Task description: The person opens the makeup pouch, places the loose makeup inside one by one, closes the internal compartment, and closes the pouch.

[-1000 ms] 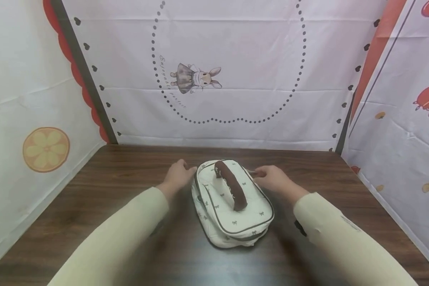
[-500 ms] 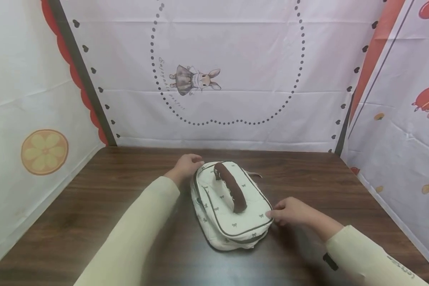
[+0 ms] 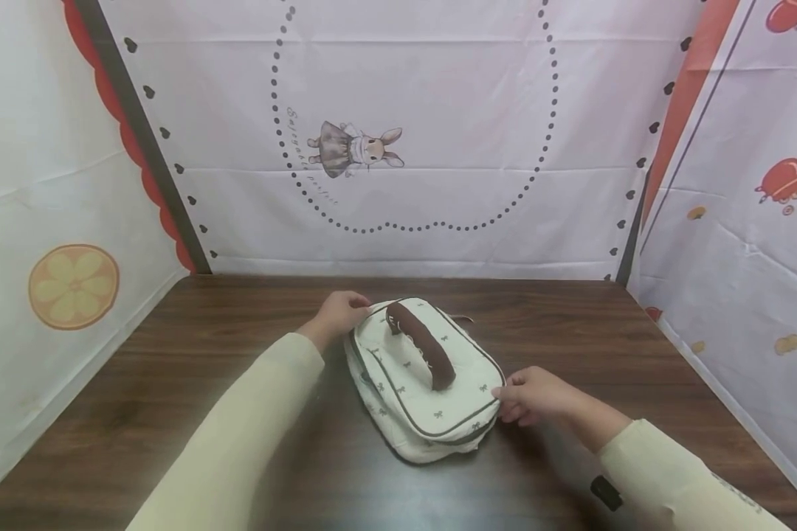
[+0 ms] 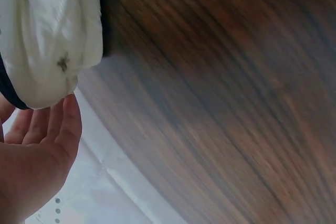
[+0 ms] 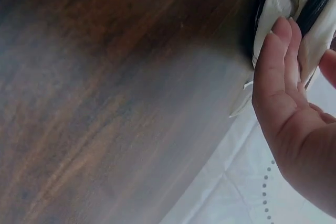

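A white cosmetic bag (image 3: 461, 369) with small bow prints, dark piping and a brown top handle (image 3: 421, 346) lies at an angle on the table. My left hand (image 3: 339, 316) holds its far left corner; in the left wrist view, the left fingers (image 4: 65, 121) bend against the bag's end. At the near right corner, my right hand (image 3: 534, 396) grips the edge, thumb on the top and fingers against the side. The right wrist view shows the right fingers (image 5: 281, 72) lying along the side beside the dark zip (image 5: 317, 3). A thin pale strap (image 3: 463, 318) sticks out behind the bag.
The dark wood-grain table (image 3: 252, 472) runs back to a white printed cloth (image 3: 438, 251). More printed cloth hangs at the left (image 3: 33, 383) and right (image 3: 737, 287), closing in both sides.
My right hand has left the strap at the bag's far right side and come nearer, onto the near right corner. The left hand has closed in on the far left corner.
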{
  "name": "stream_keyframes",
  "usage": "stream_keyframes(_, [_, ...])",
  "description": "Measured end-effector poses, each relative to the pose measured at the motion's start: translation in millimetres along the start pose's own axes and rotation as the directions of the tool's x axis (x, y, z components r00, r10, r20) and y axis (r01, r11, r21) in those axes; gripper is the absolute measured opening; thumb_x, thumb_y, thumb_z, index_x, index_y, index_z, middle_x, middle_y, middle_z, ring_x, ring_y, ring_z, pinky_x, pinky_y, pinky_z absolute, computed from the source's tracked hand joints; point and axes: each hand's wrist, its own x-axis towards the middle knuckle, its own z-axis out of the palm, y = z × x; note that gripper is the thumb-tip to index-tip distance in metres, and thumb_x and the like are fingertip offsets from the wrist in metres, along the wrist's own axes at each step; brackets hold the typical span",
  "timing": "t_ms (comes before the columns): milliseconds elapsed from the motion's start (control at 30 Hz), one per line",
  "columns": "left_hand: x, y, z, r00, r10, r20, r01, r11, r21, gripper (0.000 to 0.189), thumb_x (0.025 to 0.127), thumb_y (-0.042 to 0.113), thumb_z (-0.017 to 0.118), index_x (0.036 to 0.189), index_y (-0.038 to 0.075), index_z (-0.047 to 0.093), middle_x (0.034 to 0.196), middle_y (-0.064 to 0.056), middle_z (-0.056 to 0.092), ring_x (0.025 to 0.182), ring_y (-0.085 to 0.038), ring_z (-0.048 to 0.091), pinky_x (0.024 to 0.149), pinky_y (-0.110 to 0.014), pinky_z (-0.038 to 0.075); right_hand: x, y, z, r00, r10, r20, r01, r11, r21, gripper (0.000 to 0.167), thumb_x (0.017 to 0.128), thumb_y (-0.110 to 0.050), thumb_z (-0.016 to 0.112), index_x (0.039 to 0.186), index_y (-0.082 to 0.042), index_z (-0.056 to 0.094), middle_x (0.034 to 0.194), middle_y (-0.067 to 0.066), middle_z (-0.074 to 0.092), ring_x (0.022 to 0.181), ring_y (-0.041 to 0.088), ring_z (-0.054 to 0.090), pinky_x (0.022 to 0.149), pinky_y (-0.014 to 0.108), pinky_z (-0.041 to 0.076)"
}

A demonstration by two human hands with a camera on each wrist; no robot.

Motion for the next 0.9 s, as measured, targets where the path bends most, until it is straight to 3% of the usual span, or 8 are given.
stream_keyframes(233, [-7.3, -12.6, -8.7, 1.0, 0.012, -0.021, -0.013, 0.999, -0.041, 0.032, 0.087, 0.007, 0.059, 0.117, -0.006, 0.062, 0.119, -0.022, 0.063, 0.115, -0.036, 0.056, 0.1, -0.044, 0.045, 9.6, -1.6, -7.3, 0.998, -0.004, -0.065, 0.006, 0.999, 0.041, 0.026, 0.094, -0.016, 0.058, 0.097, 0.009, 0.062, 0.079, 0.011, 0.069, 0.075, 0.019, 0.066, 0.07, 0.038, 0.058])
stream_keyframes(333, [-11.0, -17.0, -12.5, 0.999, 0.028, -0.037, -0.03, 0.998, -0.058, 0.035, 0.08, 0.005, 0.059, 0.114, -0.006, 0.063, 0.113, -0.023, 0.064, 0.108, -0.036, 0.059, 0.094, -0.042, 0.049, 13.9, -3.0, -11.0, 0.996, -0.003, -0.089, 0.008, 0.998, 0.056, 0.029, 0.094, -0.015, 0.058, 0.104, 0.013, 0.06, 0.081, 0.012, 0.07, 0.077, 0.019, 0.067, 0.072, 0.038, 0.058])
stream_keyframes(633, [-28.5, -17.1, -15.3, 0.993, -0.115, 0.017, 0.116, 0.988, -0.104, 0.049, 0.079, 0.005, 0.056, 0.126, -0.009, 0.056, 0.128, -0.027, 0.057, 0.119, -0.039, 0.053, 0.099, -0.043, 0.047, 25.3, -9.4, -21.4, 0.987, 0.012, -0.159, -0.001, 0.997, 0.072, 0.034, 0.094, -0.015, 0.058, 0.111, 0.014, 0.057, 0.082, 0.008, 0.065, 0.077, 0.016, 0.063, 0.072, 0.036, 0.058])
stream_keyframes(900, [-43.5, -20.9, -12.4, 0.98, -0.189, 0.062, 0.197, 0.965, -0.171, 0.046, 0.081, 0.007, 0.06, 0.124, -0.012, 0.056, 0.126, -0.03, 0.057, 0.106, -0.04, 0.062, 0.089, -0.041, 0.054, 37.5, -12.6, -26.3, 0.98, 0.01, -0.198, 0.0, 0.999, 0.054, 0.035, 0.096, -0.015, 0.056, 0.115, 0.014, 0.058, 0.094, 0.015, 0.065, 0.084, 0.019, 0.063, 0.075, 0.036, 0.058])
